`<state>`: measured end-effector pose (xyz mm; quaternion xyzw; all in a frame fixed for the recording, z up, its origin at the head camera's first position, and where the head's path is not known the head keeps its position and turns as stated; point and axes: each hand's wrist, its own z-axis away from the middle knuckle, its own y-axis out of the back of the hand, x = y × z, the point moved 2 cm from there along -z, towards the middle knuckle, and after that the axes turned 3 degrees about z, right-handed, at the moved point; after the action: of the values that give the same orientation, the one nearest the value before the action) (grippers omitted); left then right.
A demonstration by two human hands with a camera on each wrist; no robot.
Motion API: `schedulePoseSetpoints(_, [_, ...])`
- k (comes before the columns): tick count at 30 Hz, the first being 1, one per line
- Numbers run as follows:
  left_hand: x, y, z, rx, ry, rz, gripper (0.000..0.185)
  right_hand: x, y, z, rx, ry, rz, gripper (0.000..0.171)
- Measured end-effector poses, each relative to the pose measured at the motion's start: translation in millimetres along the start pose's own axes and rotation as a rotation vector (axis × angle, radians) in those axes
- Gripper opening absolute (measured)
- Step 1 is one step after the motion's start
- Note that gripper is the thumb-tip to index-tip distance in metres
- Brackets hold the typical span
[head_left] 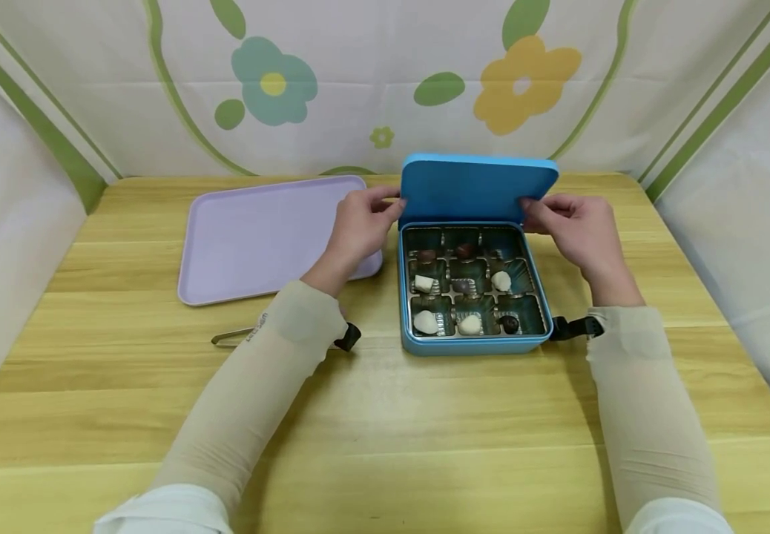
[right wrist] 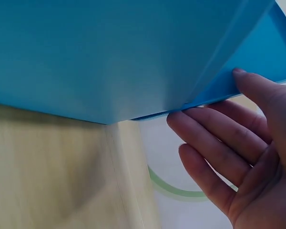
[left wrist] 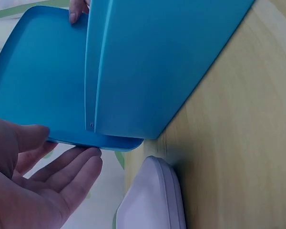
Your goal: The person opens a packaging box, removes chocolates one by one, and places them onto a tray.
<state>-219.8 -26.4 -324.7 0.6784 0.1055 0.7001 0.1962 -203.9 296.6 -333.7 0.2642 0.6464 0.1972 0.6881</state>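
A blue tin box [head_left: 475, 343] sits mid-table with its hinged lid [head_left: 478, 189] raised at the back. Inside, a dark divided insert holds several chocolates, some white [head_left: 425, 322] and some dark [head_left: 509, 323]. My left hand [head_left: 385, 204] pinches the lid's left edge and my right hand [head_left: 535, 209] pinches its right edge. In the left wrist view the thumb lies on the lid [left wrist: 38, 86] and the fingers [left wrist: 71, 160] lie under its rim, beside the box wall [left wrist: 157, 62]. In the right wrist view the fingers [right wrist: 205, 119] meet the lid [right wrist: 267, 43] at its corner.
A lilac tray [head_left: 258, 237] lies left of the box, its rim [left wrist: 152, 200] close to the box's corner. Metal tongs [head_left: 231, 337] lie on the wooden table under my left forearm. White floral cloth walls enclose the table at the back and sides.
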Motion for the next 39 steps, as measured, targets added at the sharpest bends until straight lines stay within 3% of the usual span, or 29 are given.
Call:
schedulePoseSetpoints(12, [-1.3, -2.5, -7.6, 0.034, 0.037, -0.002, 0.035, 8.6, -3.5, -5.7, -0.030, -0.029, -0.116, 0.052])
schedulePoseSetpoints(17, [-4.3, -2.1, -8.5, 0.038, 0.071, 0.004, 0.032, 11.0, -3.4, -6.6, -0.059, -0.034, -0.078, 0.048])
schedulePoseSetpoints(25, [-3.9, -4.6, -12.4, -0.041, 0.057, -0.038, 0.041, 11.6, -1.9, -7.6, -0.105, -0.045, -0.049, 0.049])
schedulePoseSetpoints(33, [-6.0, -4.6, -26.8, 0.024, -0.036, -0.158, 0.030, 3.7, -3.2, -29.2, -0.100, -0.042, 0.068, 0.049])
schedulePoseSetpoints(39, [-10.2, -3.2, -34.9, 0.011, 0.026, -0.215, 0.028, -4.0, -4.2, -40.3, -0.154, -0.008, 0.175, 0.043])
